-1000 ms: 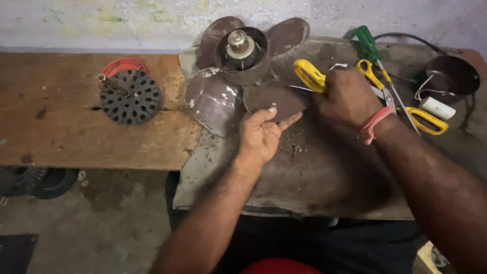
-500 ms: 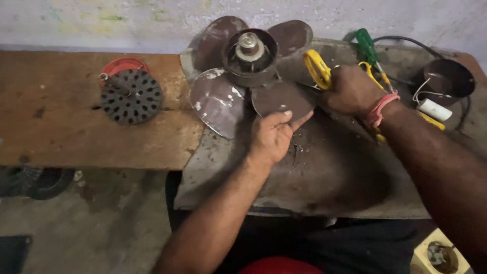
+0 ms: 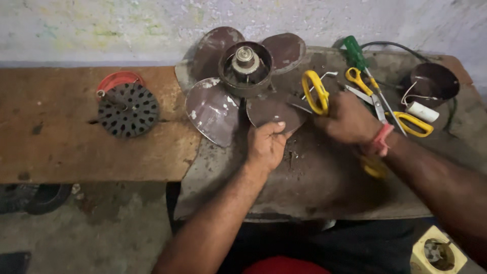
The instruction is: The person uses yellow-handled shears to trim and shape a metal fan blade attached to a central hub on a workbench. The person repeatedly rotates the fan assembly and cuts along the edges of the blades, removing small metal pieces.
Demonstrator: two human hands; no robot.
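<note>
While left hand [image 3: 265,144] grips it, dusty brown fan blade [image 3: 274,112], right hand [image 3: 347,121] alongside

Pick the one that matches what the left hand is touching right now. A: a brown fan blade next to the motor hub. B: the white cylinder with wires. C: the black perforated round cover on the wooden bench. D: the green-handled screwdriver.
A: the left hand grips the edge of the fan blade just below the motor hub, while the perforated cover lies apart on the wooden bench.
</note>
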